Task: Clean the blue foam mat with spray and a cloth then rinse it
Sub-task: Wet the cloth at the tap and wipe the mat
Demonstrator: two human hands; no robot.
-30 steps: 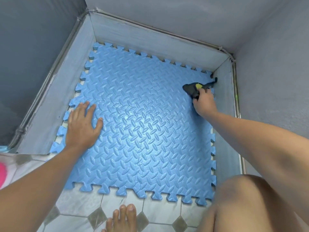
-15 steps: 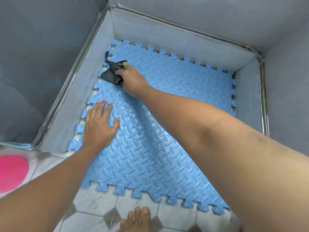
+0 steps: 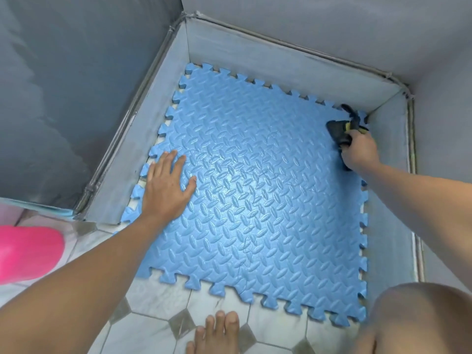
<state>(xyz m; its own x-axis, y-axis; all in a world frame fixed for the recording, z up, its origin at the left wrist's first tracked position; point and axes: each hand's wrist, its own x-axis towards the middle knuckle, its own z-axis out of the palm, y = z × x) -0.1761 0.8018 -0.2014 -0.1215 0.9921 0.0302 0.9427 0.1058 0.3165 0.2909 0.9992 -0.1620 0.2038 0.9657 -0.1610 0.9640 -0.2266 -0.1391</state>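
Head view shows the blue foam mat [image 3: 255,200] flat on the tiled floor [image 3: 158,310], tucked into the grey wall corner. At the mat's far right corner, the right hand [image 3: 360,152] has its grip closed around a dark cloth [image 3: 341,132]. The left hand [image 3: 166,187] lies splayed flat near the mat's left edge, holding nothing. Wiping looks underway; the mat's centre shines wet, no spray bottle shows, and rinsing remains.
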